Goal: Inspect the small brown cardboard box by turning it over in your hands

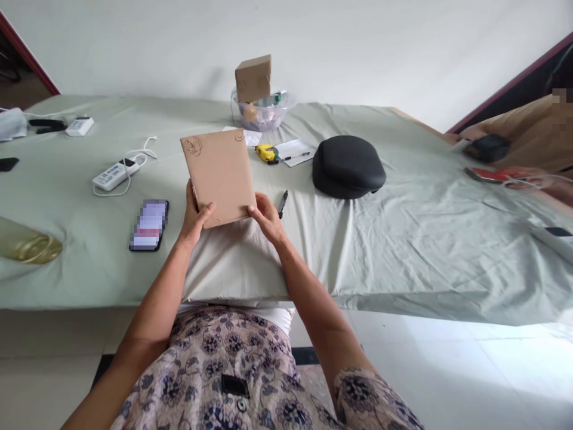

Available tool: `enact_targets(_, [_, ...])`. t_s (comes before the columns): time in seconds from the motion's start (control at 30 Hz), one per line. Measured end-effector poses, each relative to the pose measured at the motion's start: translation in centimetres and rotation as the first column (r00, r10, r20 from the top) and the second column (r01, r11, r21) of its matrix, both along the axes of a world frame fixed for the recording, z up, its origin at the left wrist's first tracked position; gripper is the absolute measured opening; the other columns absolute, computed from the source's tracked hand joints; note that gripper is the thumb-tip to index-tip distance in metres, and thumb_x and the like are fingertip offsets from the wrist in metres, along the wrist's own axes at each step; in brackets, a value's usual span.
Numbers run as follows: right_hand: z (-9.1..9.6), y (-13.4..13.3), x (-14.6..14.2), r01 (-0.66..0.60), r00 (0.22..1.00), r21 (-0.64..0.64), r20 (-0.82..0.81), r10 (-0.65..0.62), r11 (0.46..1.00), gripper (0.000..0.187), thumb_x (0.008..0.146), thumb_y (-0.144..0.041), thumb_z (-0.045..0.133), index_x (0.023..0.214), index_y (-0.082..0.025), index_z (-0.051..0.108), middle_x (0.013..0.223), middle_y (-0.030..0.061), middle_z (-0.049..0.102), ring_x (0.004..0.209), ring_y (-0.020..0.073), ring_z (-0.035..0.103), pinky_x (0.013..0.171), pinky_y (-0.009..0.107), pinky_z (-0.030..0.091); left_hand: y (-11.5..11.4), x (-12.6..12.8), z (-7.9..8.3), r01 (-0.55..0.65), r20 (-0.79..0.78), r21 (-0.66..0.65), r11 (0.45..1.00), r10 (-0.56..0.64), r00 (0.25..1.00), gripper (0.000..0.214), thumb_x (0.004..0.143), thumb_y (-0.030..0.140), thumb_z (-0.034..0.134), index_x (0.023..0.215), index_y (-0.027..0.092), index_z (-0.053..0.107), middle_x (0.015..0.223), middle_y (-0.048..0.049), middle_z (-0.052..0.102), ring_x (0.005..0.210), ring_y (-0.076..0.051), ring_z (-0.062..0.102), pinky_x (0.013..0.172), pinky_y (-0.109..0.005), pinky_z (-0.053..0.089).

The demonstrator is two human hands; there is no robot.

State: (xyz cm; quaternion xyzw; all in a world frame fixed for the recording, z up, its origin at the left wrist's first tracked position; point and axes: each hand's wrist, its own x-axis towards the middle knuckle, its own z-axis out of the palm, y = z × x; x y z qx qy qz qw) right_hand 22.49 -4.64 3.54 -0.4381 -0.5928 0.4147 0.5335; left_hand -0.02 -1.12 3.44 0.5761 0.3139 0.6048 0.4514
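Note:
Both of my hands hold a flat brown cardboard box (221, 173), raised and tilted above the table. Pen scribbles mark its upper corners. My left hand (194, 218) grips its left edge, thumb on the front face and fingers behind. At the lower right corner, my right hand (267, 216) is closed on the box, its thumb also on the front. A black pen (283, 204) lies just beyond my right hand. The phone (149, 225) with a lit, blurred screen rests to the left of my left hand.
A green cloth (403, 239) covers the table. Behind the box are a yellow tape measure (267, 153), papers (295, 150) and a clear basin (264, 116) bearing another carton (253, 79). A black case (349, 166) sits right; a power strip (115, 174) left. Another person's arm (528, 128) reaches in at far right.

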Motion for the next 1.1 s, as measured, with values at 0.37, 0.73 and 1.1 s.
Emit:
enact_targets(0.37, [0.3, 0.6, 1.9, 0.171, 0.98, 0.04, -0.112, -0.165, 0.985, 0.079, 0.082, -0.086, 0.055, 0.139, -0.032, 0.054, 0.134, 0.0102, 0.069, 0.113, 0.0244, 0.07, 0.096, 0.043, 0.058, -1.0, -1.9, 1.9, 0.124, -0.141, 0.043, 0.991, -0.117, 0.983, 0.091, 0.074, 0.058, 0.081, 0.153, 0.025, 0.049, 0.147, -0.0116, 0.062, 0.136, -0.039, 0.058, 0.112, -0.053, 0.05])
enact_targets(0.73, [2.0, 0.9, 3.1, 0.395, 0.911, 0.234, -0.229, -0.344, 0.889, 0.079, 0.094, -0.083, 0.024, 0.158, -0.04, 0.037, 0.145, 0.0088, 0.059, 0.119, 0.0244, 0.066, 0.088, 0.039, 0.056, -4.5, -1.5, 2.7, 0.074, -0.466, 0.231, 0.97, 0.043, 0.883, 0.099, 0.078, 0.061, 0.078, 0.163, 0.031, 0.036, 0.164, -0.0127, 0.043, 0.146, -0.04, 0.046, 0.119, -0.058, 0.043])
enact_targets(1.1, [4.5, -0.3, 1.5, 0.349, 0.934, 0.313, -0.199, -0.298, 0.883, 0.059, 0.096, -0.075, 0.045, 0.136, -0.034, 0.058, 0.142, 0.0045, 0.064, 0.139, 0.0276, 0.057, 0.123, 0.051, 0.041, -6.8, -1.3, 1.4, -0.005, -0.556, 0.303, 0.953, 0.181, 0.811, 0.102, 0.079, 0.062, 0.074, 0.164, 0.033, 0.027, 0.168, -0.0142, 0.032, 0.152, -0.043, 0.037, 0.119, -0.061, 0.04])
